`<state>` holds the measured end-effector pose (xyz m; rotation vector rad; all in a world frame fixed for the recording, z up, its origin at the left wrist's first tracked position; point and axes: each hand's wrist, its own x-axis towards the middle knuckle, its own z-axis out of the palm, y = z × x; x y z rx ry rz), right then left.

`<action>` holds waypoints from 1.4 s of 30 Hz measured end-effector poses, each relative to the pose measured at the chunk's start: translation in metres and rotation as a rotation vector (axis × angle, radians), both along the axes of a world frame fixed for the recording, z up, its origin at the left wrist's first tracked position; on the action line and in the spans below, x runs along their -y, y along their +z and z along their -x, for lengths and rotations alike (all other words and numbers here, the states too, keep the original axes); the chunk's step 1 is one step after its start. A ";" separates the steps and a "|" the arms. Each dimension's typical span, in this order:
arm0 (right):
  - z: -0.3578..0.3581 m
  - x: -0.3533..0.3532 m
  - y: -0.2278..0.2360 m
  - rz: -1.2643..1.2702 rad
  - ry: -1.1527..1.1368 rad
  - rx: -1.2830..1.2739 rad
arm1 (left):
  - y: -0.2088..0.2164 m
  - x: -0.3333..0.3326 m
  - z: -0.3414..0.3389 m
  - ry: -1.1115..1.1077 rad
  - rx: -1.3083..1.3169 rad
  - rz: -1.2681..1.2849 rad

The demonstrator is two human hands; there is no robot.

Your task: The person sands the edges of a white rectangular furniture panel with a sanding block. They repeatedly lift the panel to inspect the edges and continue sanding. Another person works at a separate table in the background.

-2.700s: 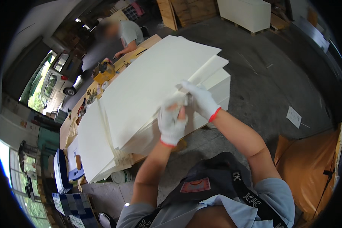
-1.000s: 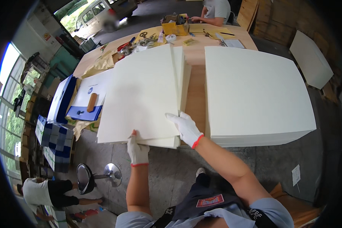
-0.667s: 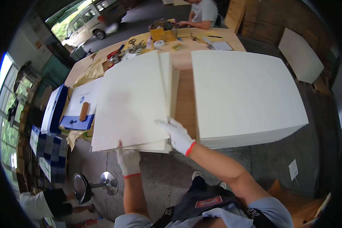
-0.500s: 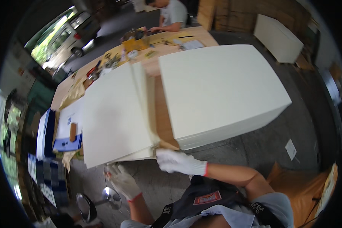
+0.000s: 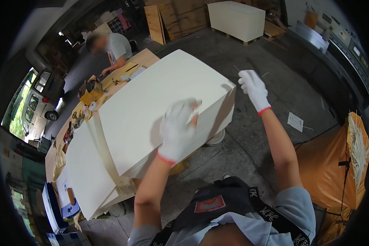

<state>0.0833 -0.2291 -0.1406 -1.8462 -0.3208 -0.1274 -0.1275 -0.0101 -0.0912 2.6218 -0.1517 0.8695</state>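
Note:
A large stack of white sheets (image 5: 160, 84) lies on the table in front of me. My left hand (image 5: 176, 131), in a white glove with bare fingertips, is over its top near the close edge, casting a shadow. Its thumb and forefinger are apart with nothing visible between them. Out past the stack's right corner, my gloved right hand (image 5: 254, 88) is raised with fingers curled. Thin lines show beside its fingers; whether it holds them I cannot tell. A second white stack (image 5: 84, 153) sits to the left, with a cream strip (image 5: 102, 145) between the two.
Tools and a yellow box (image 5: 90, 93) lie along the wooden table's far side, where a person (image 5: 117, 47) leans. Blue-and-white folders (image 5: 55, 209) are at the left. An orange-covered bundle (image 5: 326, 164) stands at my right. Another white stack (image 5: 238, 20) rests on a pallet behind.
My view has swung to the right. Both hands have risen from the near edge of the left stack, the left one over the larger stack and the right one beyond its corner.

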 end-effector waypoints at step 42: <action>-0.018 -0.066 -0.009 -0.124 0.261 0.037 | -0.029 -0.007 -0.125 -0.039 -0.390 0.388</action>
